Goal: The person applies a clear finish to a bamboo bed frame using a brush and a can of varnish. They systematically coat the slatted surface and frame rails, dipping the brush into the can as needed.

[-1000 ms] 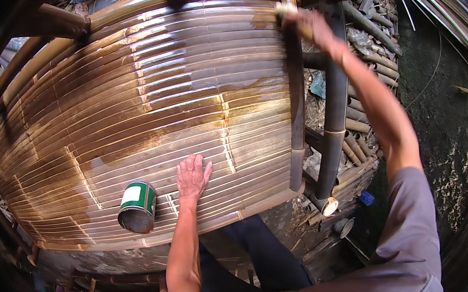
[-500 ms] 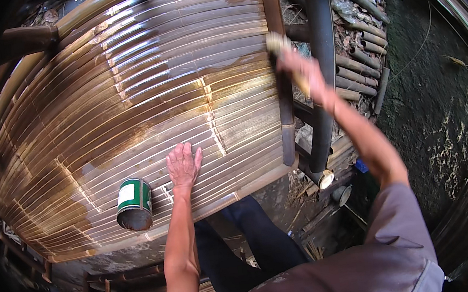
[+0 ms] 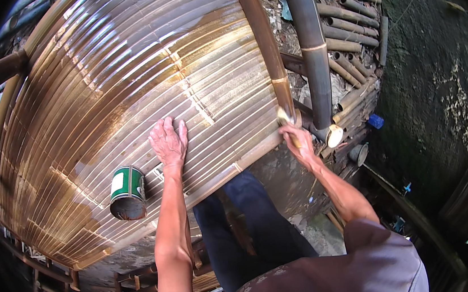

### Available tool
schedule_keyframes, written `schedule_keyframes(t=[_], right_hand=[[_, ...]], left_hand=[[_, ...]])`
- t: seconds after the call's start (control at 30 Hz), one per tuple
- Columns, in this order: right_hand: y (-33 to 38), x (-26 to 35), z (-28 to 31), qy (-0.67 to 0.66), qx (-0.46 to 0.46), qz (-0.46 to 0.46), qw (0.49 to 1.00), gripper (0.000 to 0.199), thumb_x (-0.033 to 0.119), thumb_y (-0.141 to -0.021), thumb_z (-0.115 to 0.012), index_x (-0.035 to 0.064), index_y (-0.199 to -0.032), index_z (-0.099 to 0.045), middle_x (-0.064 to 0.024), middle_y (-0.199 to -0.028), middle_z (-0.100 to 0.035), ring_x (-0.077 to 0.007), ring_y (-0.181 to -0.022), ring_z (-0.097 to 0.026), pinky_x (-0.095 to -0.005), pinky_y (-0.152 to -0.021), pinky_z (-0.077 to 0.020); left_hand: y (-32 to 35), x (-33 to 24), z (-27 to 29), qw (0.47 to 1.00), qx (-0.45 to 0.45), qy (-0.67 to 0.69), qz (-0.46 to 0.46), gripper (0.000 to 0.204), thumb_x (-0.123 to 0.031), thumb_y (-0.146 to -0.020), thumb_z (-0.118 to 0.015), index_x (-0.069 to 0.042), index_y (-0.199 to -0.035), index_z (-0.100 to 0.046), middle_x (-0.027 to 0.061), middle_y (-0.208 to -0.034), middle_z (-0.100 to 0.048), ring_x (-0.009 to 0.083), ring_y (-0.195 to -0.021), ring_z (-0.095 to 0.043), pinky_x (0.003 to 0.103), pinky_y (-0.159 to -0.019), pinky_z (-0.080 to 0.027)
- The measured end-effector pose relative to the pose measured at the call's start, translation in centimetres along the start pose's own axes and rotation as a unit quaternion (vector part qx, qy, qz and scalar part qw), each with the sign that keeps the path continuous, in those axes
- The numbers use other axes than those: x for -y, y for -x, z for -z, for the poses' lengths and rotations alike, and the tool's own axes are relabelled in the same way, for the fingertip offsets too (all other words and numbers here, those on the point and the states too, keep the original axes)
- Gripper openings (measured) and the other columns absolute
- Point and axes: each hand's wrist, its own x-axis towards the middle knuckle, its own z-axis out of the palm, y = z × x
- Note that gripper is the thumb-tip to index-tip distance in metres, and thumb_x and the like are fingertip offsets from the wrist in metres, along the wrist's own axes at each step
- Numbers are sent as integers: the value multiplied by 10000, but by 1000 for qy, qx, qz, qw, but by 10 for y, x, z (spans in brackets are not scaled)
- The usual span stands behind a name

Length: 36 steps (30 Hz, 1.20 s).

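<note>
Head view: a brush (image 3: 284,119) is in the right hand (image 3: 300,143), whose fingers are wrapped around its handle; the pale bristles point away from the person, at the near end of the brown bamboo pole (image 3: 275,67). To that hand's left and beyond it spreads the slatted bamboo worktop (image 3: 234,92), glossy and dark brown in patches, paler and duller in others. The left hand (image 3: 169,143), well apart from the right one, grasps nothing and rests palm down on the worktop, its thumb apart from the other fingers. To the left of its wrist, a green can (image 3: 128,192) with a white patch is on the worktop, its dark round end turned toward the person. Just right of the right hand is a pale round bamboo end (image 3: 334,135); beyond that hand, farther right, lie cut bamboo pieces (image 3: 348,27).
</note>
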Motion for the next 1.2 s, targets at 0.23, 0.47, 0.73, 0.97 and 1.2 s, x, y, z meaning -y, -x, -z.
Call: schedule_keyframes(t=[0.23,0.47,0.73,0.97,1.2], right_hand=[[-40,38,-7,-214,-280,14,936,158,116,-959,-575,-4,-1017,-661,-56,-967,-676,-165,-917,-626,-300,-852,-490],[-8,-15,-51,-207,-452,-95,862,113,18,-906,-597,45,-946,-699,-67,-933,-692,-164,-955,-635,-314,-835,-501],[-55,43,-5,3,-290,73,954,180,54,-854,-638,156,-985,-709,-257,-1231,-605,-352,-1189,-588,-396,-909,-514],[-75,70,0,59,-423,55,903,151,69,-842,-670,171,-949,-703,-209,-1270,-603,-398,-1142,-596,-417,-925,-515],[-88,88,8,27,-401,59,914,189,59,-897,-603,150,-1046,-677,-218,-1193,-626,-404,-1195,-555,-432,-976,-462]], left_hand=[[-5,0,-4,1000,13,19,-2,406,-352,-863,-675,-144,-1177,-524,121,-1167,-543,335,-1076,-513,513,-911,-406],[-6,-5,5,1000,-21,-15,-11,345,-290,-865,-685,-116,-1130,-549,133,-1085,-557,325,-1028,-522,466,-882,-401],[-4,-5,5,1000,-17,-6,-10,347,-293,-861,-685,-125,-1130,-542,127,-1100,-544,326,-1035,-515,470,-889,-399],[-1,0,0,1000,7,3,12,400,-358,-859,-679,-152,-1170,-535,110,-1161,-549,325,-1075,-520,520,-906,-413],[6,3,0,1000,21,-1,18,404,-366,-861,-674,-146,-1171,-536,105,-1159,-547,319,-1067,-520,505,-898,-414]])
